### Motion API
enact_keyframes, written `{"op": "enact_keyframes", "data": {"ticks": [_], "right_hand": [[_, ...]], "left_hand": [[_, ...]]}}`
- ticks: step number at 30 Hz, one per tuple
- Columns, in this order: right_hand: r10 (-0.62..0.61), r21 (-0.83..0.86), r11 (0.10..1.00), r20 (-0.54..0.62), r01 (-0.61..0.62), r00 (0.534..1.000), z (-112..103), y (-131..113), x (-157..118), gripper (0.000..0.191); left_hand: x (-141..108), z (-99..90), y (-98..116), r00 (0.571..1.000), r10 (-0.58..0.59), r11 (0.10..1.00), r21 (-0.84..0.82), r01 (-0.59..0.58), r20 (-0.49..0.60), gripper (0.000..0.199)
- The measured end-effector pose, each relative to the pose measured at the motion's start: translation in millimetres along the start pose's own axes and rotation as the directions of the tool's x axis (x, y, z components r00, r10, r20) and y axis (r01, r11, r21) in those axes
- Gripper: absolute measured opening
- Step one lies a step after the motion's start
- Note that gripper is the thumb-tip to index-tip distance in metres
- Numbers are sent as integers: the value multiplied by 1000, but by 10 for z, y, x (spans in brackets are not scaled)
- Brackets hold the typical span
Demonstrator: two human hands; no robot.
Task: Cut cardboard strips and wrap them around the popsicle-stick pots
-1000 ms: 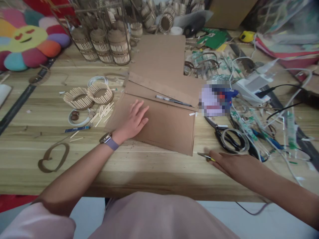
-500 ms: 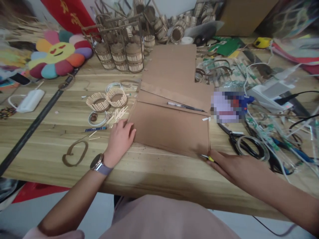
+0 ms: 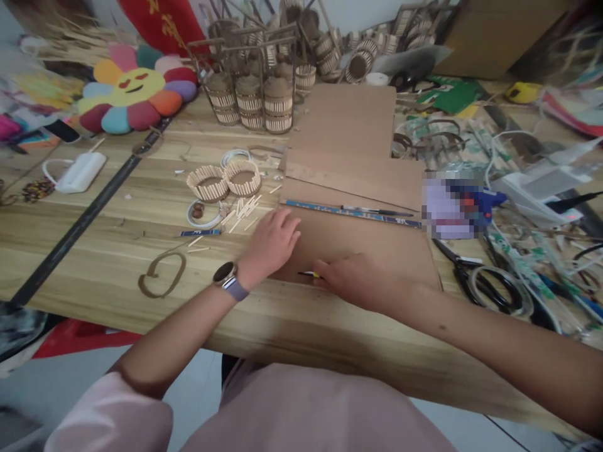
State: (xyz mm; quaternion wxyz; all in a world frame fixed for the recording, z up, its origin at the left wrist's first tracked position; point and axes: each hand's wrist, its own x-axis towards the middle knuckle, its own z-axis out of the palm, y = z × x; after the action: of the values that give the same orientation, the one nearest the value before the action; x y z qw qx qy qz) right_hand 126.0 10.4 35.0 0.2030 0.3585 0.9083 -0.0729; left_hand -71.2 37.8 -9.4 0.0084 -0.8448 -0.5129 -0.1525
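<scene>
My left hand, with a watch on its wrist, lies with fingers apart on the left part of a brown cardboard sheet. My right hand is over the sheet's near part, its fingers closed round a small yellow-handled cutting knife. The knife's thin tip points left, towards my left hand; most of the handle is hidden in my fingers. Along the sheet's far edge runs a blue printed strip, and a pen lies beside it.
Left of the cardboard are two stick rings, loose sticks and a blue-wrapped blade-like piece. Small wooden buckets stand behind. Black cable coils, a white power strip and scraps crowd the right side.
My right hand has moved left with the knife, from the cardboard's near right corner to close by my left hand. A blue printed strip now shows along the sheet's far edge.
</scene>
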Motion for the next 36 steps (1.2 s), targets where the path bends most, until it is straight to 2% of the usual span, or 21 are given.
{"op": "enact_keyframes", "data": {"ticks": [3, 7, 16, 20, 26, 30, 33, 36], "right_hand": [[-15, -31, 999, 13, 16, 1000, -21, -25, 61, 27], [-15, -32, 999, 17, 16, 1000, -5, -22, 61, 23], [-48, -75, 996, 8, 48, 999, 53, -12, 76, 19], [-25, -87, 996, -4, 25, 1000, 63, -32, 83, 18], [-25, -65, 998, -15, 24, 1000, 92, -39, 85, 16], [-23, -52, 998, -2, 23, 1000, 75, -45, 83, 18], [-29, -47, 998, 13, 29, 1000, 48, -53, 84, 21], [-26, -38, 999, 23, 27, 999, 31, -57, 87, 23]], "left_hand": [[114, 174, -30, 990, 132, 989, -80, -128, 51, 37], [106, 322, -36, 988, 144, 985, -109, -136, 64, 41], [70, 349, -15, 991, 123, 989, -90, -119, 44, 42], [101, 321, -19, 991, 125, 989, -91, -120, 53, 40], [476, 268, -85, 997, 65, 995, -83, -61, 50, 34], [745, 316, -125, 996, 45, 998, -36, -42, 78, 18], [825, 339, -116, 996, 42, 999, -16, -41, 82, 26], [847, 320, -104, 992, 86, 995, 46, -90, 88, 33]]}}
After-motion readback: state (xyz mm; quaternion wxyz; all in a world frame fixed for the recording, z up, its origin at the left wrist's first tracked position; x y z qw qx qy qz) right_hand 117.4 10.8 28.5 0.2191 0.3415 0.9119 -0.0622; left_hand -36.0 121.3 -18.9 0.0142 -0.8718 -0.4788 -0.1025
